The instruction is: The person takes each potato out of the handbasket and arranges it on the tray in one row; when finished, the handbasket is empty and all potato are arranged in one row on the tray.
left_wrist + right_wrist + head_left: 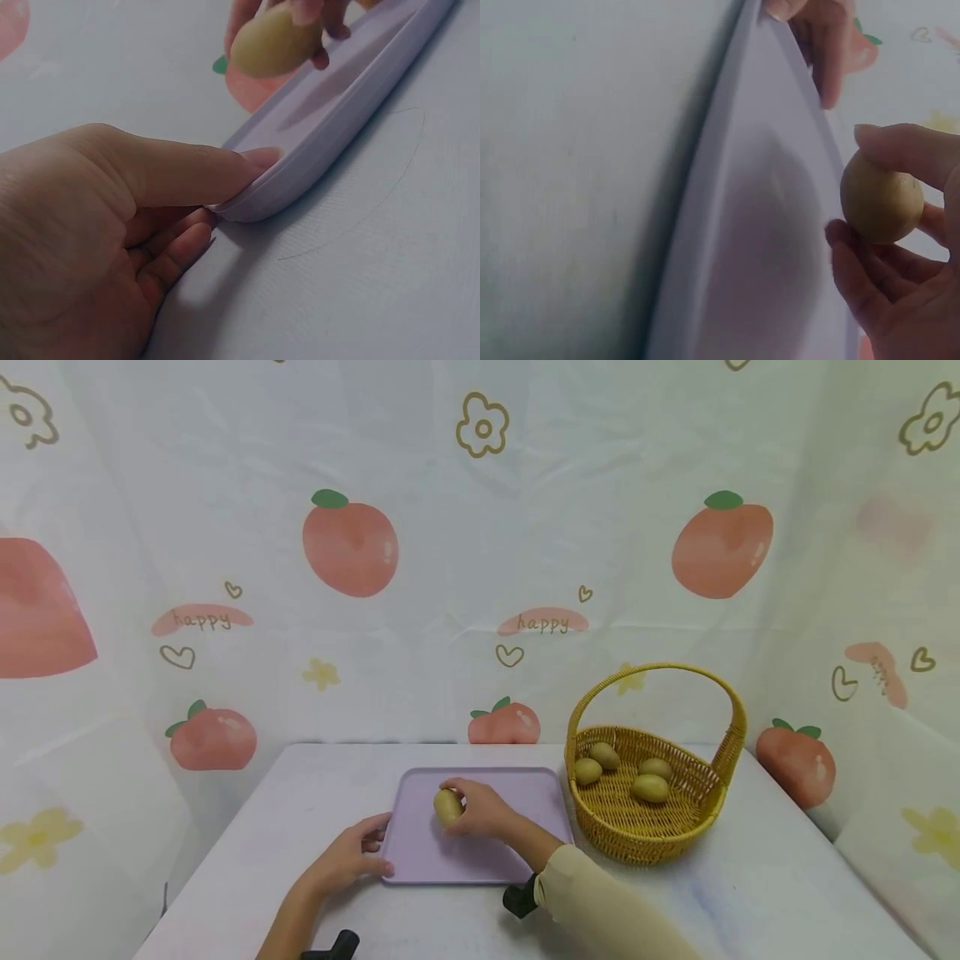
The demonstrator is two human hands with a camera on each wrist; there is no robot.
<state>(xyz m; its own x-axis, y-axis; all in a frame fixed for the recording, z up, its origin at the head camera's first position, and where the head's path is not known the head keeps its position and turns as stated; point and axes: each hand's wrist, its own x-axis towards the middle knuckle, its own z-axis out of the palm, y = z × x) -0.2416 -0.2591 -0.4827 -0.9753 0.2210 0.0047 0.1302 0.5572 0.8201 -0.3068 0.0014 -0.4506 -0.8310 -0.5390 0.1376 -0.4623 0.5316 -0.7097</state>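
A lilac tray (517,785) lies flat on the white table. My right hand (480,810) grips a small yellow-brown potato (447,807) just above the tray's left half; the same potato (881,198) shows between thumb and fingers in the right wrist view, and the potato (274,40) hovers over the tray (352,97) in the left wrist view. My left hand (352,856) holds the tray's near-left corner, thumb (247,161) on top of the rim (259,199) and fingers curled under it.
A yellow wicker basket (675,835) with a hoop handle stands right of the tray and holds several potatoes (651,787). A peach-print cloth backdrop (480,552) encloses the table on three sides. Black wrist mounts (519,900) sit near the front edge.
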